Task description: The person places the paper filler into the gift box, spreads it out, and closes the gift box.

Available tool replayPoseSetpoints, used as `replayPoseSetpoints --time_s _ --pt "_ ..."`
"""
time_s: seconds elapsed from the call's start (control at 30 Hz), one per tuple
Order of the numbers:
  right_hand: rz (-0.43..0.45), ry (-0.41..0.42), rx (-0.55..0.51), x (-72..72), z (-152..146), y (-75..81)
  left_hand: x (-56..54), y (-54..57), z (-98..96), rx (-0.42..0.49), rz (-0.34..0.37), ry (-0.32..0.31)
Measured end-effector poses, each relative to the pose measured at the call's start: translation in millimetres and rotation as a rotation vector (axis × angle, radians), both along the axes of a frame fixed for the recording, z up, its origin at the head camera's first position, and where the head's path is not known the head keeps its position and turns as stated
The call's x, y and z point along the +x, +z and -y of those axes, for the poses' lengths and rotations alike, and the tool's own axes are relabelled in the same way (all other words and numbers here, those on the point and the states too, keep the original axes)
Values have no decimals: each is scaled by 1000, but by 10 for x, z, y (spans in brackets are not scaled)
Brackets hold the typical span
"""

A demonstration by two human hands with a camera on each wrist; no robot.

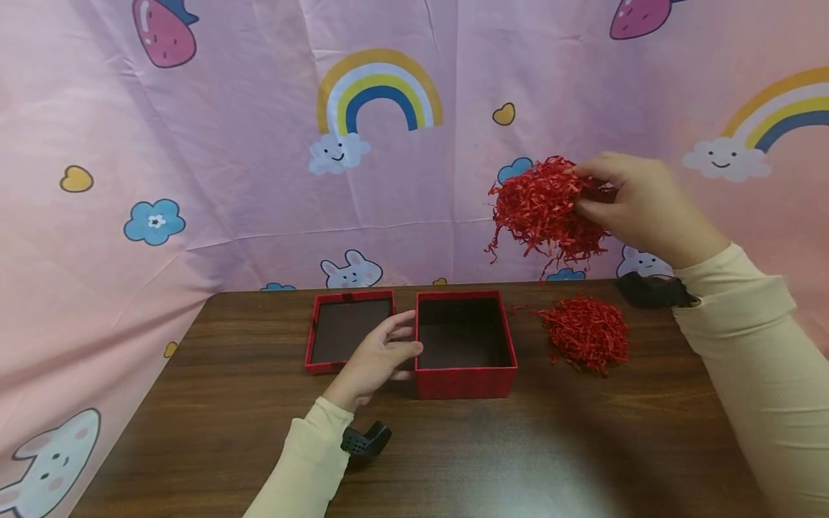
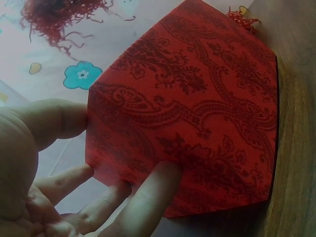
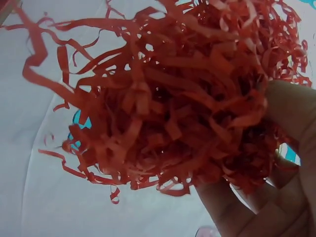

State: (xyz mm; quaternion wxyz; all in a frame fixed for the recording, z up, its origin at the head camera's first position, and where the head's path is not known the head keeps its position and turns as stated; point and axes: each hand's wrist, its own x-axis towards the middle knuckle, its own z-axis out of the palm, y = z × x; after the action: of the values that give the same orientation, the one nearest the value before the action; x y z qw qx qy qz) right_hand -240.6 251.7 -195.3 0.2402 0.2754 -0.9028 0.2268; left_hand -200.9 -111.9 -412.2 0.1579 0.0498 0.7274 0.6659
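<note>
Our right hand (image 1: 637, 205) pinching shreds (image 1: 547, 208) aloft, our left hand (image 1: 378, 360) spread against the box (image 1: 465, 378) beside it.

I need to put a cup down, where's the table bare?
Bare: the wide near strip of table before the box, and the left end beside the lid. Crowded: right of the box, where shred lies.

head view looks down at table (image 1: 453, 446), wrist views close-up
</note>
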Motion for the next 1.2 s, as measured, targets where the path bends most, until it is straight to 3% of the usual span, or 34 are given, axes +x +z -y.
replayPoseSetpoints --time_s 0.17,0.4,0.57,0.8,1.0,1.2 --pt "43 52 -7 45 144 -13 -19 -14 -16 -1 -12 -12" --pt "-9 137 85 83 309 -126 -44 -9 -44 4 -12 -17" --pt "88 174 135 71 427 -299 -63 -6 -66 5 -18 -20" --pt "209 246 237 -46 602 -699 -61 -5 -88 27 -14 -16" --pt "277 287 241 -163 796 -1080 -41 3 -51 23 -14 -15" --pt "409 321 214 -214 979 -1385 -34 -4 -21 36 -14 -24"
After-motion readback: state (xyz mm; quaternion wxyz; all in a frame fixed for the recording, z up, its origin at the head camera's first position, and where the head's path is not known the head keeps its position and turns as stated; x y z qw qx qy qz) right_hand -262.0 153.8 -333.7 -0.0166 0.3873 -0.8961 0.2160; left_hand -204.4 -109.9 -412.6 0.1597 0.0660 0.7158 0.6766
